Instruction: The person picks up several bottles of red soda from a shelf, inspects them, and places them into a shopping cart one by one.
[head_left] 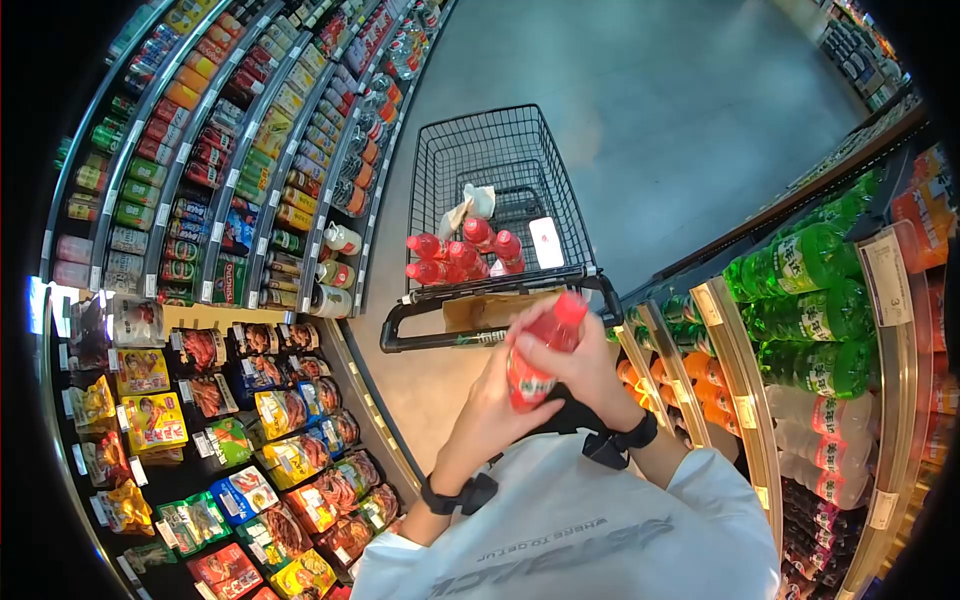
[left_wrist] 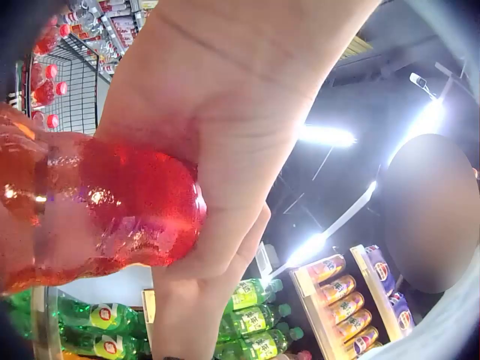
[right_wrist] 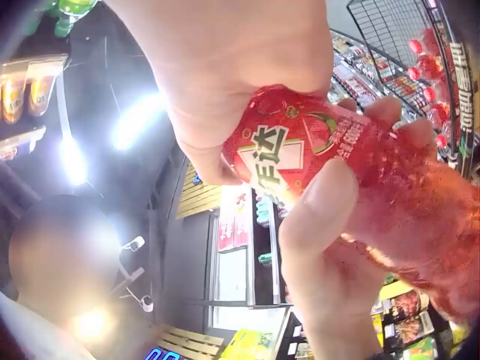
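Observation:
A red plastic drink bottle [head_left: 530, 378] is held between both hands in front of the white shirt, just behind the cart handle. The left hand [head_left: 482, 392] grips it from the left side. From the other side the right hand [head_left: 592, 375] wraps round it, its thumb across the bottle. The bottle is tilted in the head view. Its red label [right_wrist: 289, 146] with white and green print shows in the right wrist view. In the left wrist view clear red liquid shows through the bottle [left_wrist: 97, 206], whose rounded end is at the palm.
A black wire shopping cart [head_left: 425, 170] stands ahead with several red bottles [head_left: 465, 258], a pale crumpled item [head_left: 468, 207] and a white rectangular object [head_left: 546, 243] in it. Shelves of cans and packaged snacks [head_left: 270, 430] line the left. Green bottles [head_left: 810, 300] fill the right shelves.

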